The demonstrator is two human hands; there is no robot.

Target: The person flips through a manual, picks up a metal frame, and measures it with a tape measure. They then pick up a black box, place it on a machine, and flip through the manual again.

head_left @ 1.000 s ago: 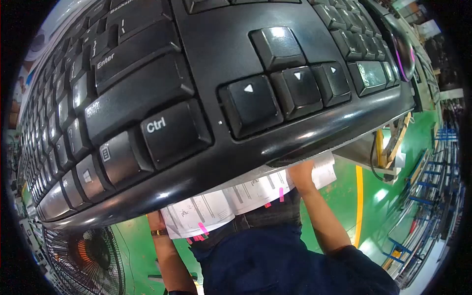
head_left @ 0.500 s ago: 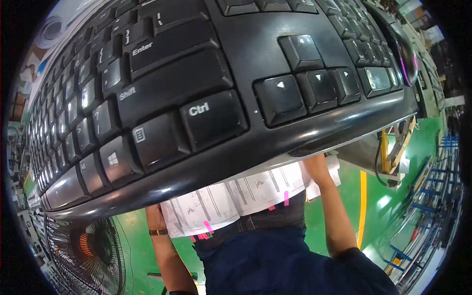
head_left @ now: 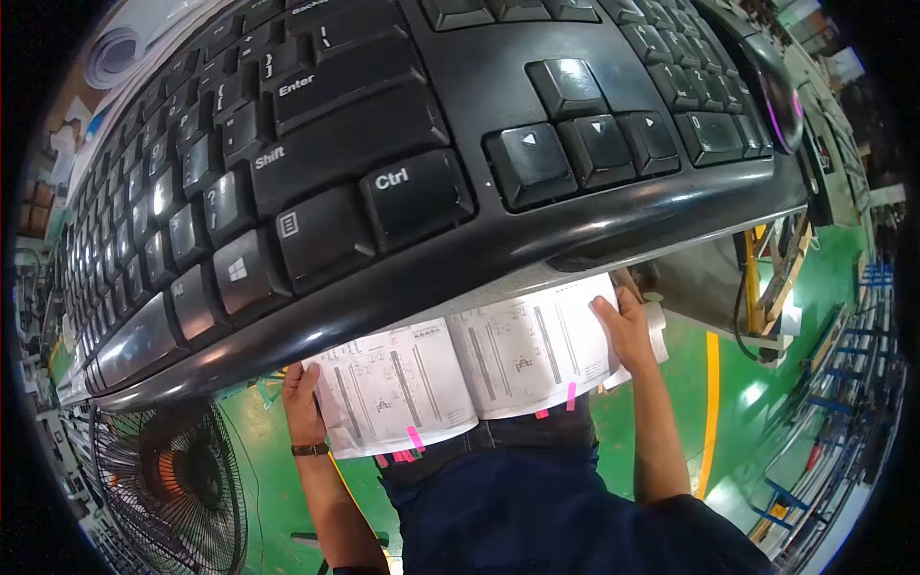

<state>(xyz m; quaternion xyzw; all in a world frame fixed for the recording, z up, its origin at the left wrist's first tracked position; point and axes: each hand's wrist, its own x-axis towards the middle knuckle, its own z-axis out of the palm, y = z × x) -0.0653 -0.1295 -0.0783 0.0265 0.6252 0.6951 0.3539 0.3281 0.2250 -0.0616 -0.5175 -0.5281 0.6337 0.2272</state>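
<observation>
An open booklet (head_left: 402,393) of printed diagrams and tables, with pink sticky tabs along its lower edge, lies spread in front of my waist. My left hand (head_left: 303,398), with a watch on the wrist, grips its left edge, thumb on the page. At the opposite edge my right hand (head_left: 628,331) is closed on the booklet, thumb on top and the other fingers mostly hidden. A large black keyboard (head_left: 546,230) fills the upper view, very close to the camera, and covers the booklet's far edge.
Beside the keyboard sits a black mouse (head_left: 778,110) with a purple light strip. A black fan (head_left: 177,479) stands at lower left. Rolled paper (head_left: 113,57) lies at upper left. On the right are a yellow floor line (head_left: 710,412) and racks of metal bars (head_left: 815,412).
More of the booklet and both hands now shows below the keyboard's edge. My right thumb has come into sight on the page, and the keyboard sits slightly higher in view.
</observation>
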